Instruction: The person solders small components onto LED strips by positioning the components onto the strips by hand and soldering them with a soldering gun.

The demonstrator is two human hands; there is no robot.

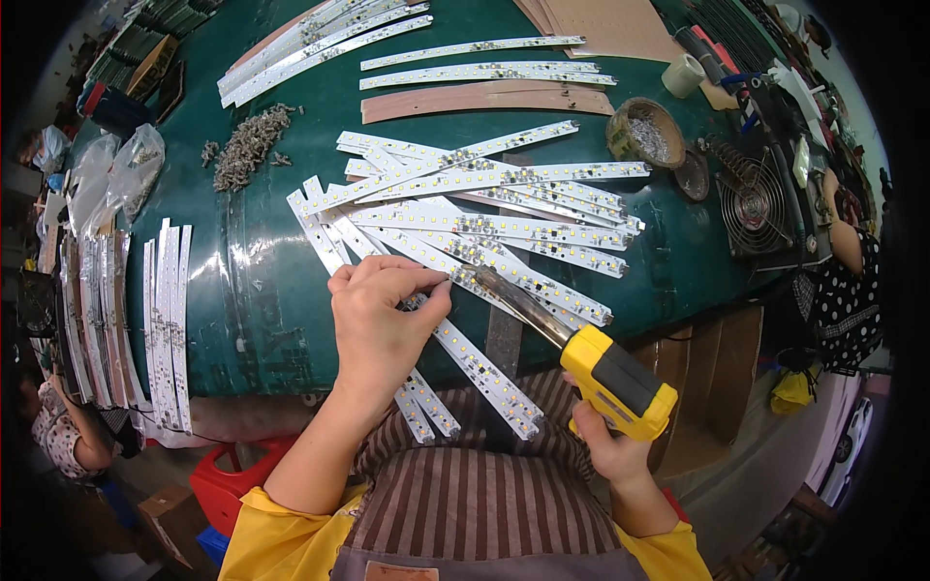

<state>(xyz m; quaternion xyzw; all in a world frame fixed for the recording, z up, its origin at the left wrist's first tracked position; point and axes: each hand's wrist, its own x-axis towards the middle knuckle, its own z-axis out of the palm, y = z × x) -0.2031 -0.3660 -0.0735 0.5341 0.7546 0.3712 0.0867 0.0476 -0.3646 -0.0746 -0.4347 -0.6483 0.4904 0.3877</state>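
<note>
Fingertips pinched, my left hand (380,312) is over a pile of white LED strip boards (504,176); anything between them is too small to make out. My right hand (612,453) is closed round the handle of a yellow and black soldering gun (622,383). Its darkened tip points left and reaches over the boards, close to the left fingertips. The boards cross one another in a loose fan, and several stick out past the table's near edge above my lap. Small components and yellowish LEDs dot their faces.
Small brown parts (250,145) lie heaped on the green table (242,339). Other strips are stacked behind and at left (168,320). A bowl of small metal bits (647,134), a caged fan (754,208) and a tape roll (683,76) stand right. Other people sit at both sides.
</note>
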